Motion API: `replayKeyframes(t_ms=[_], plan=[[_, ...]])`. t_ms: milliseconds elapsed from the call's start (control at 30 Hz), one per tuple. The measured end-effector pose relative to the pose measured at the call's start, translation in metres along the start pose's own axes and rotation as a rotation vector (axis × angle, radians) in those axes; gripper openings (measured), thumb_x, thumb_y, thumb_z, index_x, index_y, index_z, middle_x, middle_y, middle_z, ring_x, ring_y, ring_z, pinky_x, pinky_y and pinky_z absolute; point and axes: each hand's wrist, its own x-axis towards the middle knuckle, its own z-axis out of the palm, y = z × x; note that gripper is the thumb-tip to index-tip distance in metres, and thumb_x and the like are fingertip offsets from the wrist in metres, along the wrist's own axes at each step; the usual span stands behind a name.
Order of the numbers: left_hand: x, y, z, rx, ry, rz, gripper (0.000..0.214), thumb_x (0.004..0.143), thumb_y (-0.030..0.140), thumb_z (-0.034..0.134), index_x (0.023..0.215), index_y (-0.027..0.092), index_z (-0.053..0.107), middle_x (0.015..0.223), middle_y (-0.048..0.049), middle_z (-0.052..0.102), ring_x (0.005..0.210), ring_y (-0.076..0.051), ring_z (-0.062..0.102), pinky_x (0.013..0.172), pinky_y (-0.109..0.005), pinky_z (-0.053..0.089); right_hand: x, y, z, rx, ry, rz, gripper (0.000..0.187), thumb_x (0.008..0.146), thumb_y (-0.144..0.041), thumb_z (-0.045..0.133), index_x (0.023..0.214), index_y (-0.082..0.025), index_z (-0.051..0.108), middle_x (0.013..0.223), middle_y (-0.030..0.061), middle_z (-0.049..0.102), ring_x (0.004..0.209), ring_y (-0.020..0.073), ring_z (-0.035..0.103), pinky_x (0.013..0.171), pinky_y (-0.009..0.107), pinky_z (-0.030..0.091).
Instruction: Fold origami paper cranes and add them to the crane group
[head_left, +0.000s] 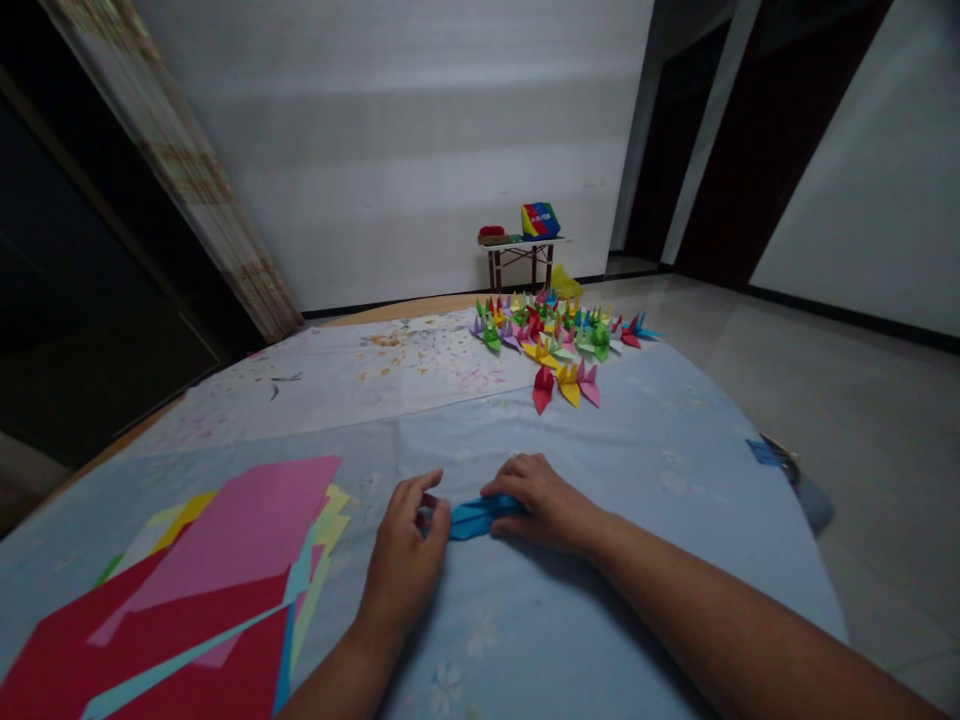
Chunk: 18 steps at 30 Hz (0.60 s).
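A partly folded blue paper (472,517) lies on the light blue cloth (637,440) between both hands. My left hand (405,560) pinches the paper's left end with thumb and fingers curled. My right hand (544,503) presses down on its right end, fingers bent over it. Much of the paper is hidden under my fingers.
A stack of loose coloured sheets (225,570), pink, red, yellow and teal, lies at the near left. Many folded paper cranes (559,345) in several colours stand at the far end of the cloth. A small table (521,255) with a colourful box stands by the wall.
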Motion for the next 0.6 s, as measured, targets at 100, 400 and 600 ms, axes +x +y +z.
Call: replayKeyframes(t_ms=[100,400,600], plan=[[0.001,-0.002,0.003,-0.132,0.037,-0.074,0.034,0.079,0.034,0.048,0.109,0.018,0.053,0.108,-0.0079,0.055,0.089,-0.019,0.056,0.076,-0.033,0.047,-0.001,0.003,0.002,0.086,0.036,0.024,0.03,0.075,-0.025,0.063,0.105,-0.022,0.06,0.097,0.0064,0.057,0.089,0.0176,0.052,0.079,0.03,0.038],[0.002,-0.002,0.013,-0.601,0.138,-0.407,0.051,0.074,0.042,0.056,0.117,0.018,0.042,0.123,-0.013,0.049,0.105,-0.025,0.054,0.084,-0.038,0.045,0.005,0.003,0.012,0.706,0.249,0.382,0.026,0.067,-0.027,0.068,0.091,-0.018,0.064,0.083,0.0021,0.061,0.074,0.0142,0.055,0.066,0.026,0.043],[-0.005,0.011,0.019,-0.878,0.107,-0.444,0.057,0.069,0.041,0.065,0.118,0.019,0.046,0.125,-0.0121,0.05,0.108,-0.024,0.053,0.091,-0.036,0.042,0.008,-0.004,0.01,1.129,0.305,0.466,0.042,0.057,-0.038,0.075,0.091,-0.017,0.062,0.081,0.0004,0.062,0.069,0.0121,0.056,0.062,0.024,0.042]])
